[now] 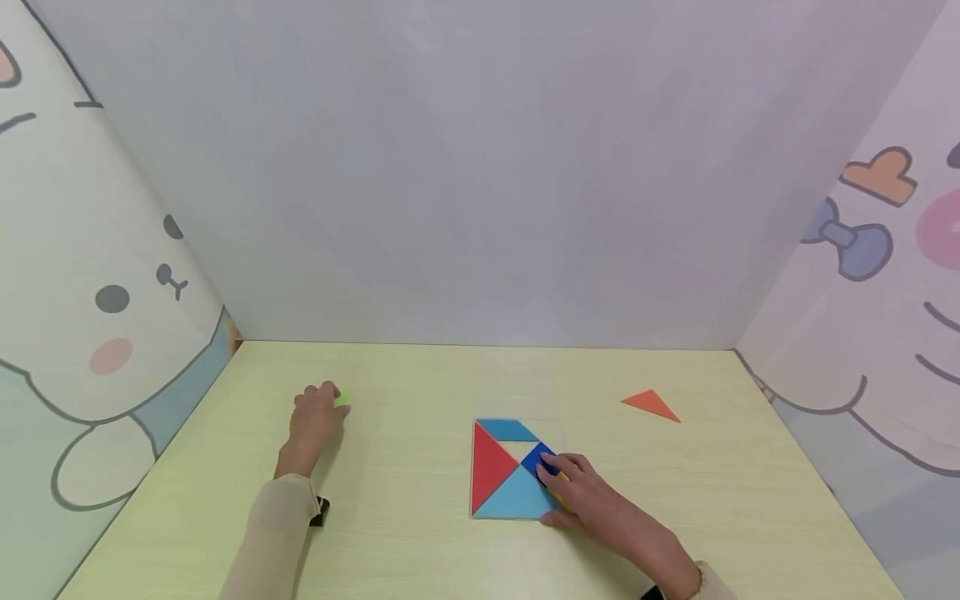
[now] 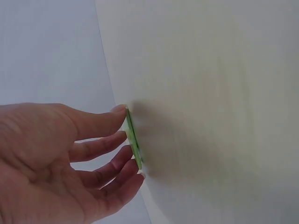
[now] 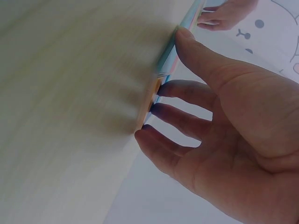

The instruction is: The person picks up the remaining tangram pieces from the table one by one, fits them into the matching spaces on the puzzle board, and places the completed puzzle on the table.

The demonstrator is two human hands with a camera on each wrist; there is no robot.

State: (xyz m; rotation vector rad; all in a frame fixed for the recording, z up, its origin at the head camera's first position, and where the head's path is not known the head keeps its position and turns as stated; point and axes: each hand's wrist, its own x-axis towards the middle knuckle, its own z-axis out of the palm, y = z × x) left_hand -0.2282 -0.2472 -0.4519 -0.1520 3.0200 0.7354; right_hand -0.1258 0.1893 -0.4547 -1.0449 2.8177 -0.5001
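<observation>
Head view first: the person's left hand (image 1: 317, 423) is near the surface's far left corner, and the right hand (image 1: 600, 504) is over a flat group of pieces between the left and right edges. In the left wrist view, the left thumb and bent fingertips pinch a green piece (image 2: 133, 142) by its ends, low against the surface. The right fingers are spread and loosely bent, tips resting on a blue square (image 1: 536, 456) and a yellow piece (image 1: 564, 495), the thumb at the edge of a light-blue triangle (image 1: 517, 497).

I'd judge the green piece light, stiff and smooth, perhaps a little slippery; being so thin, it seems best taken by opposite edges, as here. A hard drop might chip a corner.

A red triangle (image 1: 491, 469) and a blue strip (image 1: 510, 430) complete the left and far sides of the group, and an orange triangle (image 1: 652, 405) lies toward the far right corner. The pale, wood-grained surface (image 1: 405, 475) meets a plain grey wall (image 1: 480, 167) along its far edge; cartoon panels (image 1: 112, 242) flank both sides of the room.
</observation>
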